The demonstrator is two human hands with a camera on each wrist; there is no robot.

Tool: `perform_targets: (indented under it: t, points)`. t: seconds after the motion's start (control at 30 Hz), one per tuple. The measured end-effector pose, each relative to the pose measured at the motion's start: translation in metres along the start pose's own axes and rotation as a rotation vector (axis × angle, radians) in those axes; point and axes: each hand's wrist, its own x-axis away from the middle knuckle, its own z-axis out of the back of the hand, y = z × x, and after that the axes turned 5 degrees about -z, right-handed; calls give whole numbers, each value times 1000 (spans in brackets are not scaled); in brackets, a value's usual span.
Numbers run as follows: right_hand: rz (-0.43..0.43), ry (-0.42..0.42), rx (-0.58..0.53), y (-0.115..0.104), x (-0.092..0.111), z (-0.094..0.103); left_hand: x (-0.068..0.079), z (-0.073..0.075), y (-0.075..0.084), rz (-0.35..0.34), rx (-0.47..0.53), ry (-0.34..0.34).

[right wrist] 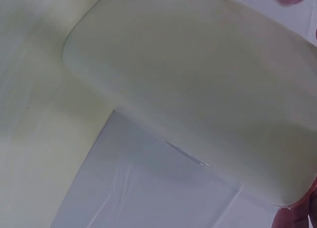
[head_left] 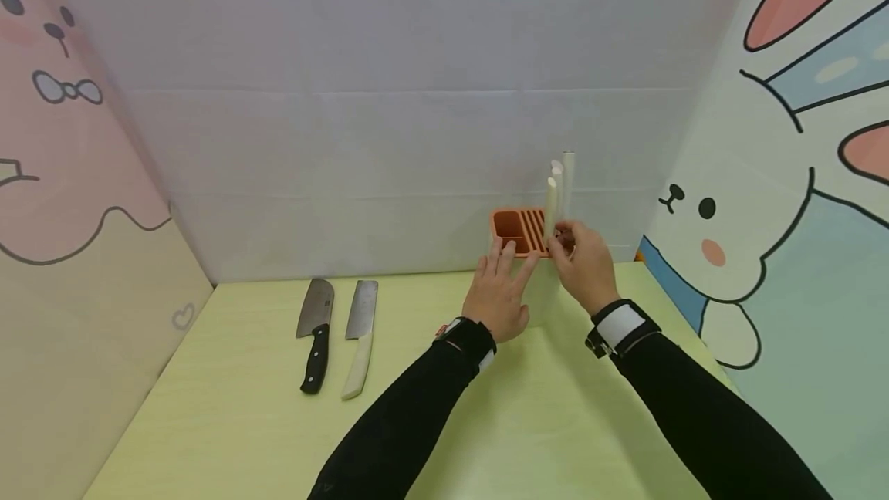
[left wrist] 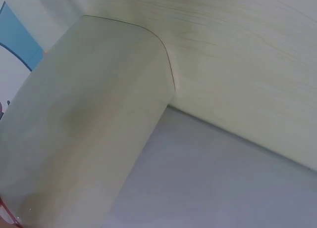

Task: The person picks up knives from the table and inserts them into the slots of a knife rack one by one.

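Observation:
A knife holder (head_left: pixel 505 214) with an orange slotted top and pale body stands upright against the back wall. Several white handles (head_left: pixel 569 176) rise from its right side. My left hand (head_left: pixel 496 295) lies over its front, with fairly straight, spread fingers touching the rim. At the right corner, the thumb and bent fingers of my right hand (head_left: pixel 585 265) grip the rim beside the handles. In the left wrist view the holder's smooth body (left wrist: pixel 84 114) fills the left side. Fingertips (right wrist: pixel 285 219) touch the orange rim in the right wrist view.
On the left of the pale yellow table (head_left: pixel 236 423) lie a black-handled cleaver (head_left: pixel 317 330) and a white-handled cleaver (head_left: pixel 361 330), blades toward the back. A white back wall (head_left: pixel 403 137) and cartoon-printed side panels (head_left: pixel 799 292) enclose the table.

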Motion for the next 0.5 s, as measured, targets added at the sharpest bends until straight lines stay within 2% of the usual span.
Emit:
perform_targets:
  t: [0.27, 0.5]
  points:
    - [73, 66, 83, 5, 17, -4, 2, -2, 0, -7, -18, 40]
    - [95, 122, 124, 9, 30, -12, 2, -4, 0, 15, 36, 34]
